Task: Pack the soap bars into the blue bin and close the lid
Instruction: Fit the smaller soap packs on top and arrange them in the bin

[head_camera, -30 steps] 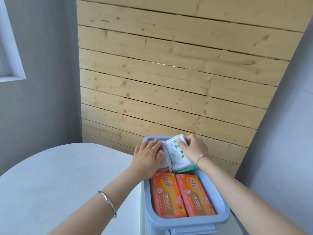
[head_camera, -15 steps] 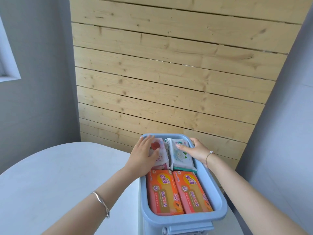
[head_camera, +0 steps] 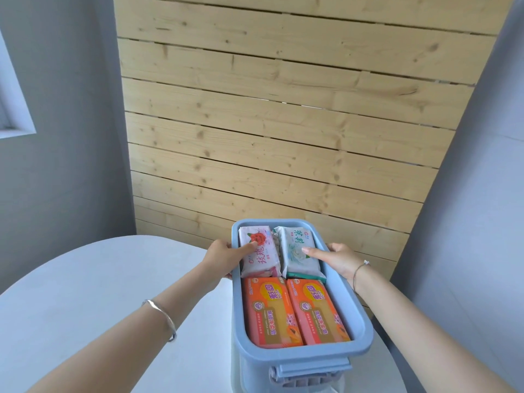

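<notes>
The blue bin [head_camera: 361,316] stands open at the table's right end, without a lid on it. Inside, two orange soap packs [head_camera: 270,313] lie side by side at the near end. A white pack with a red rose [head_camera: 258,252] and a white pack with a green-white flower [head_camera: 299,252] lie flat at the far end. My left hand [head_camera: 222,259] rests on the bin's left rim, its thumb on the rose pack. My right hand [head_camera: 337,258] rests on the right rim, a finger touching the flower pack. Neither hand grips a pack.
The bin sits on a white rounded table [head_camera: 85,293]. A blue latch handle [head_camera: 312,373] sticks out at the bin's near end. A wooden slat wall [head_camera: 269,123] rises behind, with grey walls [head_camera: 467,222] on both sides.
Both white packs were pushed down from tilted to flat in the bin's far end. My hands slid outward from the packs to the bin's side rims.
</notes>
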The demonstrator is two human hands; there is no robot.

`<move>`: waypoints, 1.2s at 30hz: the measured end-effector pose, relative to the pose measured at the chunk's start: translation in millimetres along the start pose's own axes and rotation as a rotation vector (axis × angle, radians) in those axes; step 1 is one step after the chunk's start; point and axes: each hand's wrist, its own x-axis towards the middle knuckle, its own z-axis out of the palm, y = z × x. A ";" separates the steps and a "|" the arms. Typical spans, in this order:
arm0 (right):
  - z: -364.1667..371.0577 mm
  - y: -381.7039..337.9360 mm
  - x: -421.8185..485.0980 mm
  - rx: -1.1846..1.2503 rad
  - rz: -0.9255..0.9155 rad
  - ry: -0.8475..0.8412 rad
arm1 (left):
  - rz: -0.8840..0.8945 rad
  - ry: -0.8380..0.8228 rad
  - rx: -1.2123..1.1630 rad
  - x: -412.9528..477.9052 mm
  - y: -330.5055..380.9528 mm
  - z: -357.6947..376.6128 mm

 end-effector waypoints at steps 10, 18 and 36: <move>6.7 -25.9 -27.7 0.142 -0.071 0.092 | 0.062 0.027 -0.102 -17.9 19.9 -25.4; 52.8 -79.8 -34.5 0.080 -0.117 0.006 | 0.062 0.105 -0.136 -29.0 25.6 -99.7; 210.4 -131.3 -28.2 -0.042 -0.042 -0.268 | -0.082 0.259 -0.182 -32.0 -65.3 -234.2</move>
